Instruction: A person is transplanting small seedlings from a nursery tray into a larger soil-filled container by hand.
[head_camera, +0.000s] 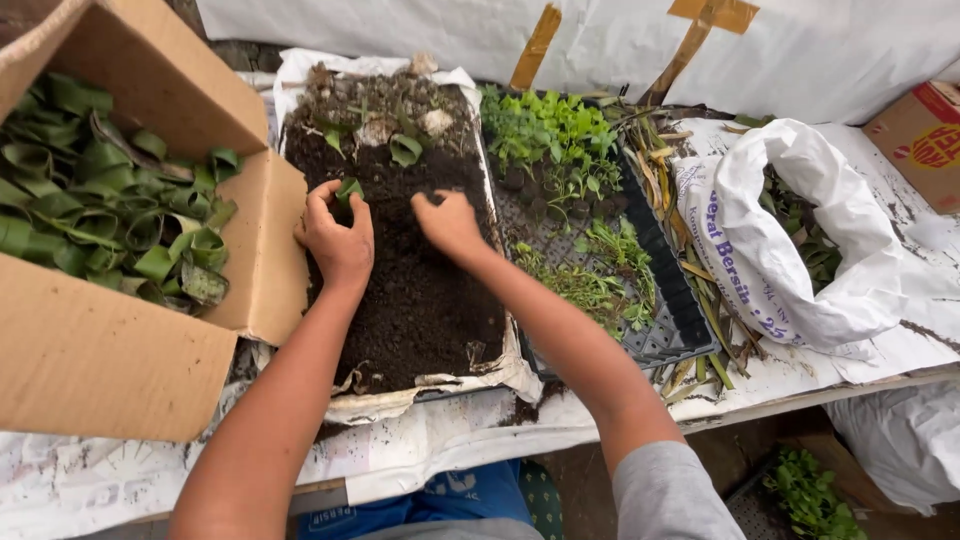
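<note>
The left hand rests on the heap of dark soil, fingers curled together around a small green leaf cup that stands upright in the soil, its rim showing between thumb and fingertips. The right hand lies just beside it on the same heap, palm down, fingers bent and pressed into the soil (whether it holds anything underneath, I cannot tell). The two hands are near each other but not touching.

The soil is piled on a white sheet spread over the table, with a few more leaf cups and pale lumps at its far end. To the left, an open cardboard box is full of rolled green leaf rings; its flap touches the sheet's edge. To the right of the soil sits a black seedling tray, holding small green seedlings at the far end and thinner ones nearer. Dry leaf strips lie beside the tray, and beyond them a white sack stands open. Another box sits at the far right corner
</note>
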